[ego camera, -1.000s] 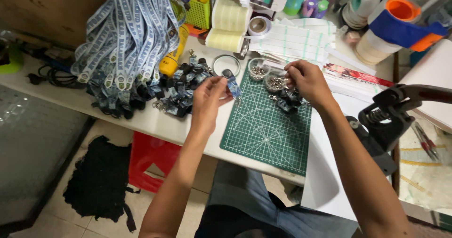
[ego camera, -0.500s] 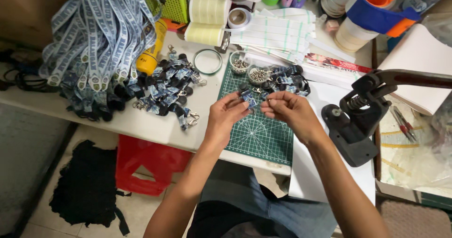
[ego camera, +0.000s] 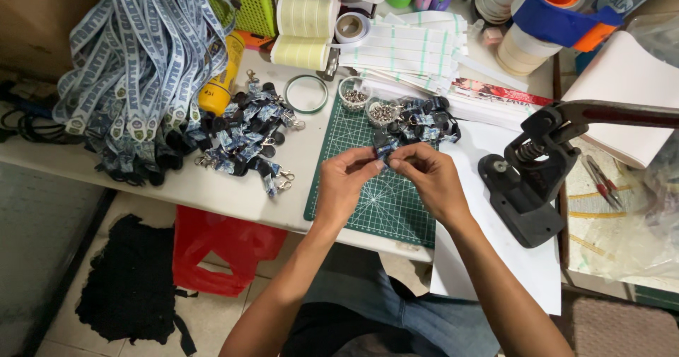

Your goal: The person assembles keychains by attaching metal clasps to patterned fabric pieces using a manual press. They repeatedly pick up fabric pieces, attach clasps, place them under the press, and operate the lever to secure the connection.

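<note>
My left hand and my right hand meet over the green cutting mat, both pinching one small blue patterned strap piece between the fingertips. Just beyond lies a small pile of similar strap pieces. Two little clear cups of metal rivets stand at the mat's far edge. To the left lies a heap of finished strap pieces with metal clasps.
A black hand press stands at the right on white paper. A big bundle of blue-and-white lanyards hangs at the left. Tape rolls, a yellow bottle and a clear ring crowd the back. A red bag lies below.
Both hands drew back from the cups and piles toward me and came together over the mat, holding one strap piece between them. The view shifted slightly.
</note>
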Action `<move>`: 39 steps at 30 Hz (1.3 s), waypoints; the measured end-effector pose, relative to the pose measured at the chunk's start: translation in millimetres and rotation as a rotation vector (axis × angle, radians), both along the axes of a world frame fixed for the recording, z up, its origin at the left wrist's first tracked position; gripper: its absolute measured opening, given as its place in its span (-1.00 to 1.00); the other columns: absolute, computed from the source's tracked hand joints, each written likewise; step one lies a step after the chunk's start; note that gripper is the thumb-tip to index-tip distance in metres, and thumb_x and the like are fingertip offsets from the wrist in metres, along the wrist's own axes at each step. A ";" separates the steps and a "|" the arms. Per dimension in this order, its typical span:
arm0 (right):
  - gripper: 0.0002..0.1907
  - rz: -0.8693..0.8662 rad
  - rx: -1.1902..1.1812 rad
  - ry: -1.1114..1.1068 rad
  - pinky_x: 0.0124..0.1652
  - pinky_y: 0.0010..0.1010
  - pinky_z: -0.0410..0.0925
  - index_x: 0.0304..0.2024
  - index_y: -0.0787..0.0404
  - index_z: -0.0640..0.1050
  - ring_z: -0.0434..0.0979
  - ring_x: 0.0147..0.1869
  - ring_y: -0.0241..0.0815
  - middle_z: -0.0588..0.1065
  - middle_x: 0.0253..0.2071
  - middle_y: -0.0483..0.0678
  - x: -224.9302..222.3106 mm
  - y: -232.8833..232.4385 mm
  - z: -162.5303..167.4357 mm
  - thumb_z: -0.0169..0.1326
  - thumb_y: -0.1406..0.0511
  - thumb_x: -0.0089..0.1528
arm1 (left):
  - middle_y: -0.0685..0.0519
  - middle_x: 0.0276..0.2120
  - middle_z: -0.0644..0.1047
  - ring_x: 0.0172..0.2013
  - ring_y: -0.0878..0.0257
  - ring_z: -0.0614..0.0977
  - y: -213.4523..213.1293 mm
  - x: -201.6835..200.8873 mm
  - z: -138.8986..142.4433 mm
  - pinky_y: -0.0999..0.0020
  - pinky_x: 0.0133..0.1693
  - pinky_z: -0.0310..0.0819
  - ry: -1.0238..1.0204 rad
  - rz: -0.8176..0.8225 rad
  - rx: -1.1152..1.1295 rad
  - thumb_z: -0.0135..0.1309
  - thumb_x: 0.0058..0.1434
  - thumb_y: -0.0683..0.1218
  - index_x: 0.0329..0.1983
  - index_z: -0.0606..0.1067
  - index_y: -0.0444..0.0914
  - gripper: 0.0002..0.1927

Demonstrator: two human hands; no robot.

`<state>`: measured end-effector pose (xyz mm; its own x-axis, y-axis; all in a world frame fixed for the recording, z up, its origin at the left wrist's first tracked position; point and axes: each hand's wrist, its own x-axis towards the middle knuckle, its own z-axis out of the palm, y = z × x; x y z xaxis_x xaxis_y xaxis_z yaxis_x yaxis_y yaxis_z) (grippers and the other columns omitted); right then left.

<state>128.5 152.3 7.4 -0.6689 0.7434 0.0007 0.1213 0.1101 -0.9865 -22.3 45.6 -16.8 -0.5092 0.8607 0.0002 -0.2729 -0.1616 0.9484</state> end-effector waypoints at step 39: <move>-0.77 0.087 0.031 -0.065 -0.30 -0.55 0.40 -0.01 0.27 0.58 0.50 -0.32 -0.43 0.57 -0.33 -0.17 -18.8 0.0 -9.7 0.13 0.34 0.29 | 0.02 -0.26 0.68 -0.24 0.37 0.68 -1.3 -11.7 -25.5 0.50 -0.17 0.59 0.004 -0.012 -0.035 0.26 0.19 -0.20 -0.10 0.63 -0.41 -0.76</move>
